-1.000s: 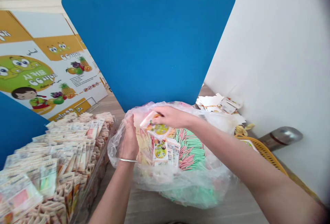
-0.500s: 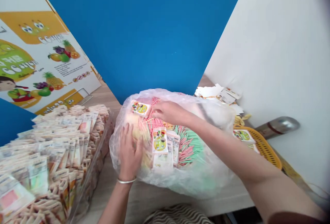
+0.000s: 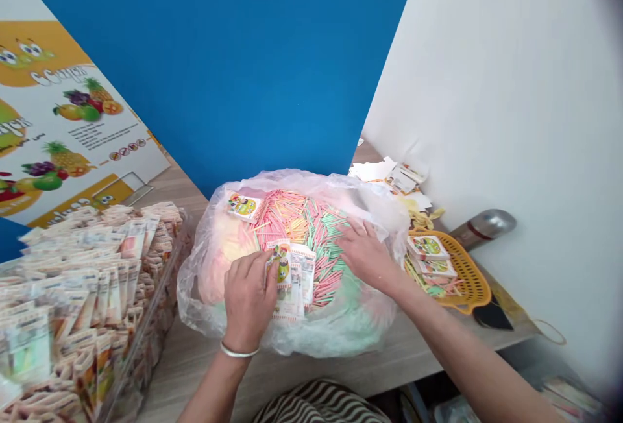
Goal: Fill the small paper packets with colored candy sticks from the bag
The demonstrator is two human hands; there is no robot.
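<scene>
Right hand (image 3: 367,255) had slid across to lie open on pastel sticks (image 3: 292,212) inside a plastic bag (image 3: 195,293), while the left hand (image 3: 248,300) pinched printed sachets (image 3: 296,277), which a loose hold could spill back among the sticks

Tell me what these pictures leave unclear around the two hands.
Head view only:
The printing on the packets under the left hand: partly covered by that hand.
What lies beneath the pink and green sticks: hidden by the pile itself and the plastic bag.
The wording on the packets in the clear tray: too small to read.
The black object: partly hidden by the orange basket.
</scene>
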